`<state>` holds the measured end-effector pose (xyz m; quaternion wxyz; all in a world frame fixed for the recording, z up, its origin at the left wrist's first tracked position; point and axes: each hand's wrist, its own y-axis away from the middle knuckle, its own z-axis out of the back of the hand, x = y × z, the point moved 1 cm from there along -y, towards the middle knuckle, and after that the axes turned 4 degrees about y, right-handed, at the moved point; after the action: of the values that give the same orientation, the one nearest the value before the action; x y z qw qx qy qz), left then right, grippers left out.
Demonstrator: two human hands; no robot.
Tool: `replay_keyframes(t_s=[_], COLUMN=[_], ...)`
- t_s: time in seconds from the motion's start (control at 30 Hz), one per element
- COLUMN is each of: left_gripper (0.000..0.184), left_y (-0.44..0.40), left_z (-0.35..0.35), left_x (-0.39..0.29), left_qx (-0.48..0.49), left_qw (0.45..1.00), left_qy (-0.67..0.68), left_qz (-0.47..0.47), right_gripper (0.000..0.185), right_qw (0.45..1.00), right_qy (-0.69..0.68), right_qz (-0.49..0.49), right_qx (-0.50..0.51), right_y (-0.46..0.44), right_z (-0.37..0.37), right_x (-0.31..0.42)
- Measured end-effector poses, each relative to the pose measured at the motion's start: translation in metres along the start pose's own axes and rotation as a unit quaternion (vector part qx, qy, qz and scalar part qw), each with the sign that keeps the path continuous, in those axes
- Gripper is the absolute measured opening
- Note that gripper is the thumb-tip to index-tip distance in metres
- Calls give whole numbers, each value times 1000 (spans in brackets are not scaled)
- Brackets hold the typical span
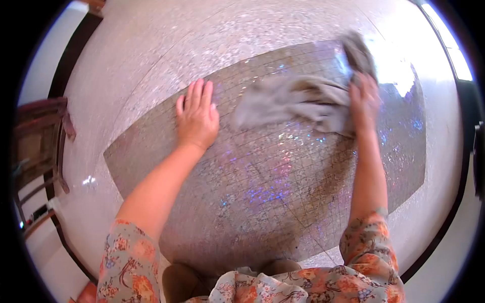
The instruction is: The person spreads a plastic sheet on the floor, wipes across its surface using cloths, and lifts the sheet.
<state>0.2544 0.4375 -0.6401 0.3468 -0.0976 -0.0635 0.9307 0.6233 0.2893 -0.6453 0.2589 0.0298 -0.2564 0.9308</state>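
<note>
A shiny grey-brown mat with grid lines and iridescent flecks lies spread in front of me. My left hand rests flat on its far left part, fingers stretched out and pointing away from me. On the right side, my right hand is closed on a grey cloth. Most of the cloth trails leftward across the mat, and another bunched part sticks out beyond my fingers. Motion blurs the cloth and the right hand a little.
Pale speckled floor surrounds the mat. A dark wooden piece of furniture stands at the left. Dark skirting runs along the wall at the right, below a bright opening. My knees are at the near edge.
</note>
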Motion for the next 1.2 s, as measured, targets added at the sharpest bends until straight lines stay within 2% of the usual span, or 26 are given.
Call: replay_keyframes(t_s=[0.03,0.07,0.13,0.17,0.27,0.33,0.4,0.53,0.6,0.7,0.77,0.8,0.87,0.93,1.07,1.13,1.2], left_gripper=[52,52,51,51,49,49,48,48,47,50,51,50,55,56,57,55,55], left_y=[0,0,-1,0,0,2,1,4,12,59,107,142,205,278,288,285,283], left_z=[0,0,-1,0,-3,-3,-3,-3,4,18,57,61,78,71,77,79,79], left_x=[1,1,0,-1,1,0,0,2,1,34,70,88,116,133,130,130,130], left_qx=[2,5,-3,-14,-31,-41,-51,-72,-59,-15,72,57,88,53,34,40,41], left_qw=[1000,1000,1000,999,999,999,998,997,994,997,986,980,957,949,952,953,952], left_qy=[9,17,25,35,27,25,28,37,86,50,29,11,-28,-79,-22,-27,-19], left_qz=[0,1,15,9,5,12,12,12,35,63,146,191,273,302,302,299,303], right_gripper=[32,33,43,46,51,52,53,52,51,51,50,49,48,48,50,49,44], right_qw=[998,997,994,990,990,984,983,985,986,986,987,987,990,990,986,985,973], right_qy=[40,73,86,94,105,101,41,18,24,21,27,34,18,18,65,75,38], right_qz=[29,-19,-50,-74,-31,45,84,84,97,100,108,109,103,102,84,11,151], right_qx=[-48,-18,41,72,85,140,161,149,131,128,115,112,98,99,126,155,172], right_y=[16,36,75,93,128,129,107,76,75,75,70,64,54,47,28,30,56], right_z=[7,17,36,44,38,42,35,18,12,8,5,4,-5,-9,-30,-50,-34], right_x=[-29,-49,-54,-43,23,97,139,152,147,142,139,138,133,131,141,166,263])
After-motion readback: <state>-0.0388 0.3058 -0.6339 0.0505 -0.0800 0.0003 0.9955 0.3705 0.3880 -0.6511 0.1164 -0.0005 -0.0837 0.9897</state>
